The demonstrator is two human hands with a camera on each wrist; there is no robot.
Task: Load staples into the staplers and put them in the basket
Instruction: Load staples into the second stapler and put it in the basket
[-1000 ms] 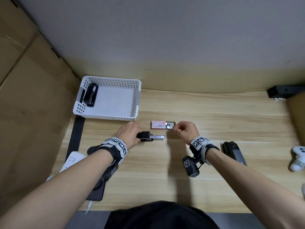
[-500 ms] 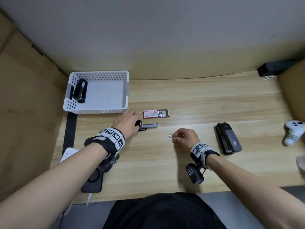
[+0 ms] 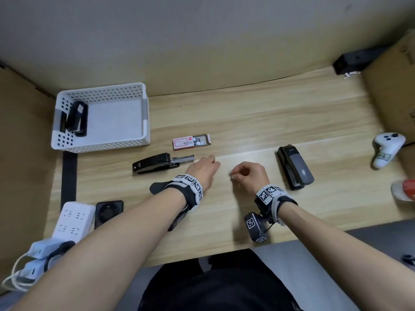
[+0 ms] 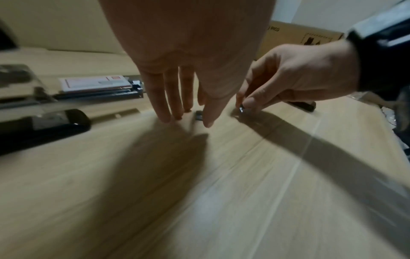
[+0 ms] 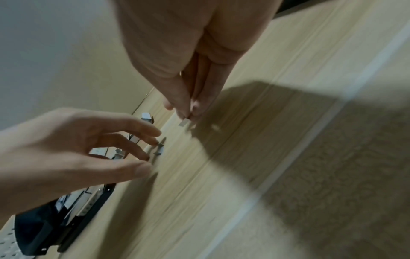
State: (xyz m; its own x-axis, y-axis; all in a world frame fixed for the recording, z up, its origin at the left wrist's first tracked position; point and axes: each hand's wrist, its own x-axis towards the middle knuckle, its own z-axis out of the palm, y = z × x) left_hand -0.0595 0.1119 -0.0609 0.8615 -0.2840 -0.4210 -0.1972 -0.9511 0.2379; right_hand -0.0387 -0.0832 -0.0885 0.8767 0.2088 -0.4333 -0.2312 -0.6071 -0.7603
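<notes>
White power strip (image 3: 73, 217) lying at the table's (image 3: 258, 113) seven o'clock corner, black round-fan device (image 3: 109, 212) sitting just beside it, white game controller (image 3: 387, 148) resting at three o'clock, cardboard box (image 3: 395, 86) standing at two o'clock.

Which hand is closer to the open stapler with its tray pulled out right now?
Left. The left hand sits just off the tray end of the open stapler, not touching it. The right hand is farther right, pinching a staple strip.

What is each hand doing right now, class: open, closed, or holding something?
Left hand: open, fingers straight, tips down at the table, holding nothing.
Right hand: pinching a small strip of staples.
</notes>
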